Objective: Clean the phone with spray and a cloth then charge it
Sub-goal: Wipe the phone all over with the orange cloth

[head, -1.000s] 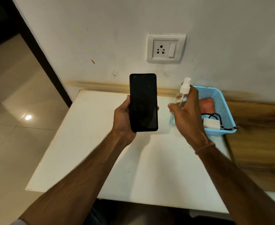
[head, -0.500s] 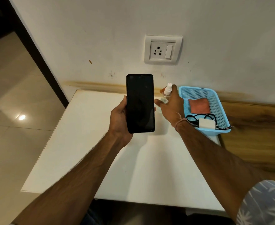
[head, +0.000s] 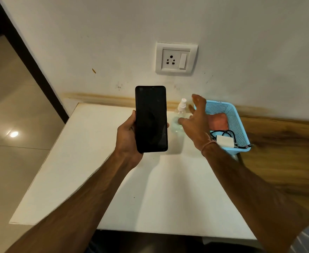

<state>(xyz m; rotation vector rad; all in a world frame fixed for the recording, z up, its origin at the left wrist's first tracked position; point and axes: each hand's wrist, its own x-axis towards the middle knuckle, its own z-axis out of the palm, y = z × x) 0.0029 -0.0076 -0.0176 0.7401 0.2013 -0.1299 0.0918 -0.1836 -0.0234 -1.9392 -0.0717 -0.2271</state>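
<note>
Only the head view here. The phone (head: 151,119) is a black slab with a dark, blank screen facing the camera. It's held upright above the white table (head: 95,161). The left hand (head: 127,132) grips it from the 9 o'clock side, thumb along the left edge and fingertips just peeking past the right edge.

At 3 o'clock from the phone, the clear spray bottle (head: 179,115) with a white nozzle stands on the table. The right hand (head: 197,123) is right next to it, fingers spread wide and holding nothing. The thumb tip overlaps the bottle, and I can't tell if it's actually touching.

At 3 o'clock from that hand sits a blue basket (head: 239,125) with a pinkish cloth (head: 218,122), a white charger (head: 224,140) and a black cable (head: 229,132) inside. The wall socket (head: 176,59) is at about 1 o'clock above the phone.

Compared with a second ago, the bottle was up in the right hand's grip. Now it's down on the table and the hand has let go. The phone hasn't really moved.
</note>
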